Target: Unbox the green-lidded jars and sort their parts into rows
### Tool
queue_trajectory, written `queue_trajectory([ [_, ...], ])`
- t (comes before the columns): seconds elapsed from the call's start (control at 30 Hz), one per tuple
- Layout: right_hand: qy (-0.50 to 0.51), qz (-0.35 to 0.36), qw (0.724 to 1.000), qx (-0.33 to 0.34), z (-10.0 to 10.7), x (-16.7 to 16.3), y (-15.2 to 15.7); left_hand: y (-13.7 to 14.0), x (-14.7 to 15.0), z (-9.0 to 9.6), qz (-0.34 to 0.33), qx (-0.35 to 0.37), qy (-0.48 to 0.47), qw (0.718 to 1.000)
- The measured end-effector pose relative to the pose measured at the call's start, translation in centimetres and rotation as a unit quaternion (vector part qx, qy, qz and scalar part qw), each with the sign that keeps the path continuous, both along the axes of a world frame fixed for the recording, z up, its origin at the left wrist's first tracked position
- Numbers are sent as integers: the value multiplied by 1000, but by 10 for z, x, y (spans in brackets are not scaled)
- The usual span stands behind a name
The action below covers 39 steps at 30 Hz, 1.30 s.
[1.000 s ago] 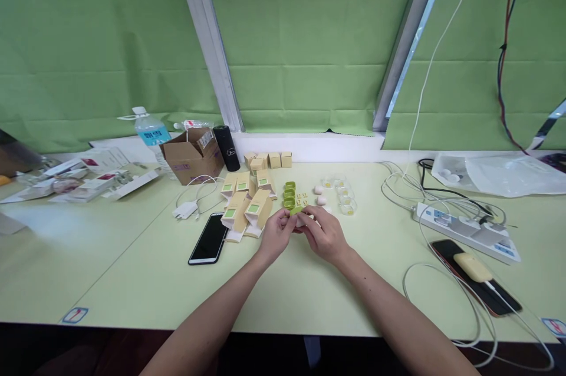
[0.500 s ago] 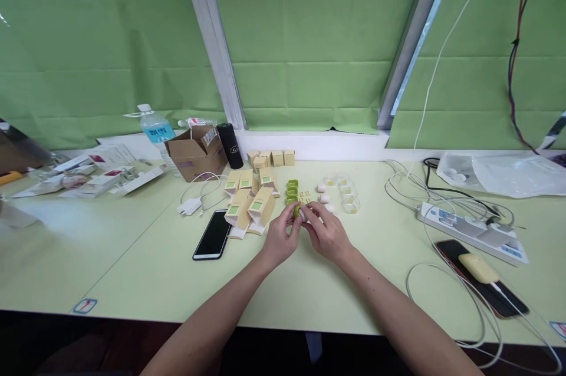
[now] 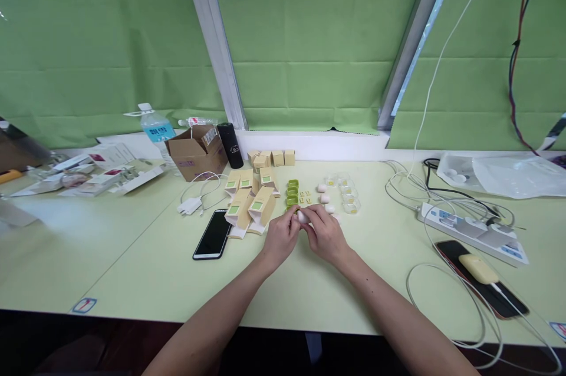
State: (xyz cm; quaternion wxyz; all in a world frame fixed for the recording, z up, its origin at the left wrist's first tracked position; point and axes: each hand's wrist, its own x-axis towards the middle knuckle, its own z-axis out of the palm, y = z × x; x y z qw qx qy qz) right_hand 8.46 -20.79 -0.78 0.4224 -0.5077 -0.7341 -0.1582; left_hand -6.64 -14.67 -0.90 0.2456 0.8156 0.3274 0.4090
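My left hand is closed at the front of the work area, its fingertips pinching a small green cup that is nearly all covered, with just a sliver of green showing. Against it, the fingers of my right hand grip a small white rounded cylinder. Just beyond my fingers stands a row of green cups. Small yellow clips lie beside that row. Several more white cylinders rest to their right, then clear plastic cups with yellow spots inside.
Tan paper boxes and a phone lie to the left, with a cardboard carton and a black bottle behind. On the right are a power strip, loose white cables and another phone.
The green cup, plainly visible before, is now mostly hidden by my left fingers. The white cylinder has turned and shows more between my hands. Both hands stay in nearly the same place.
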Motion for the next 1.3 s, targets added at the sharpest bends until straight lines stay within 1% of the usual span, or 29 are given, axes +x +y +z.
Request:
queue_trajectory([
  [0.1,18,-6,1000,-12,1,-2,0,-1,0,1,-17,-40,-32,999],
  [0.2,43,-2,999,-22,1,1,0,-1,-1,3,-63,-94,-81,990],
  [0.27,58,7,998,-24,1,5,0,-1,-1,4,-101,-111,-94,984],
  [0.33,69,15,997,-23,-1,9,1,0,-1,4,-118,-114,-94,982],
  [0.47,70,25,997,-19,-3,11,2,2,0,5,-101,-130,-95,982],
  [0.57,84,27,996,-11,0,10,1,5,0,4,-106,-150,-105,977],
  [0.7,134,14,991,9,12,14,-1,11,0,2,-91,-181,-142,969],
  [0.83,164,-31,986,26,28,34,-4,16,2,0,-65,-187,-167,966],
  [0.9,157,-70,985,4,35,47,-6,18,3,-1,-53,-180,-174,967],
  [0.93,139,-89,986,-20,38,53,-7,18,3,-2,-49,-177,-178,967],
  [1.03,37,-123,986,-110,39,64,-8,20,3,-4,-46,-171,-191,965],
  [1.1,-34,-128,978,-163,34,64,-6,21,3,-6,-48,-169,-199,964],
  [1.17,-84,-130,968,-200,27,61,-4,21,3,-7,-50,-166,-201,964],
  [1.23,-115,-137,960,-218,20,58,-1,21,3,-8,-53,-164,-197,965],
  [1.3,-130,-145,956,-221,14,56,1,21,3,-8,-55,-162,-192,966],
])
